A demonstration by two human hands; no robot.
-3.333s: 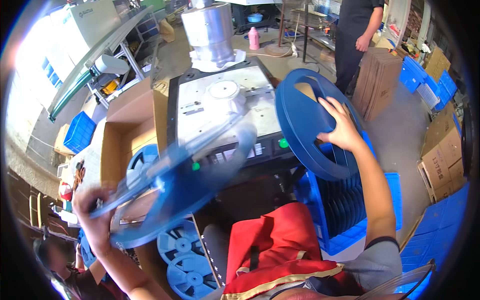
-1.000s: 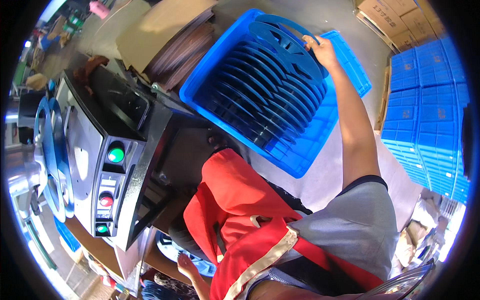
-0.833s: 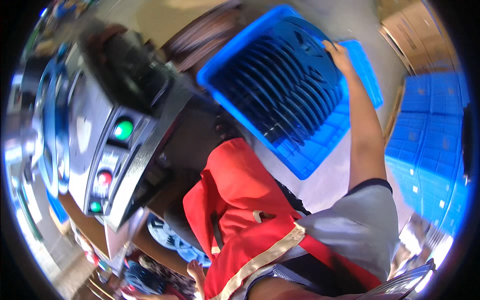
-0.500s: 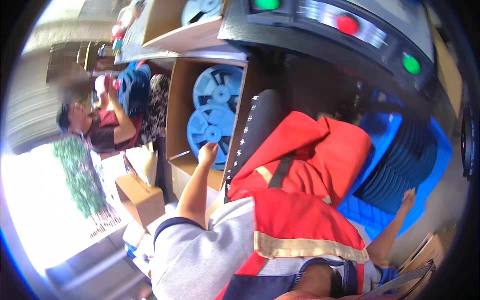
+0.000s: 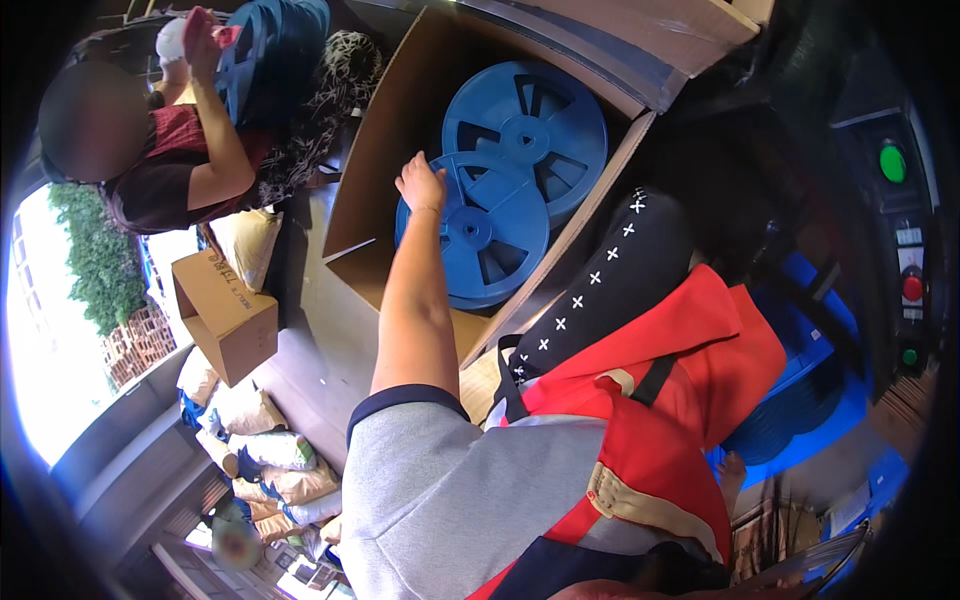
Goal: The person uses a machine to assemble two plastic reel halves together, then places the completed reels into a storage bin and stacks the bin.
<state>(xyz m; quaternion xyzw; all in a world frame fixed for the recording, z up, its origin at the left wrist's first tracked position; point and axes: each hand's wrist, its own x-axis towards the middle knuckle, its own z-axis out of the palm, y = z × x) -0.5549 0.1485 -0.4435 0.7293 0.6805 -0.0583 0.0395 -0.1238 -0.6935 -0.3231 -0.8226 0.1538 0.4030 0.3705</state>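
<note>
My left hand reaches over a cardboard box, at the left rim of the nearer blue plastic reel. Its fingers look loosely spread; whether they touch the rim I cannot tell. That reel overlaps a second blue reel lying farther back in the same box. Low on the right, my right hand shows only in part beside my red apron, near a blue crate of stacked dark blue discs. Its fingers are mostly hidden.
At the upper left a co-worker handles something pink beside stacked blue reels. An open carton and piled sacks are on the left. A dark machine panel with green and red buttons stands at right.
My view has swung left, bringing the box and reels closer to the middle. My left hand has moved from the near edge of the front reel to its left rim. My right hand is now mostly hidden.
</note>
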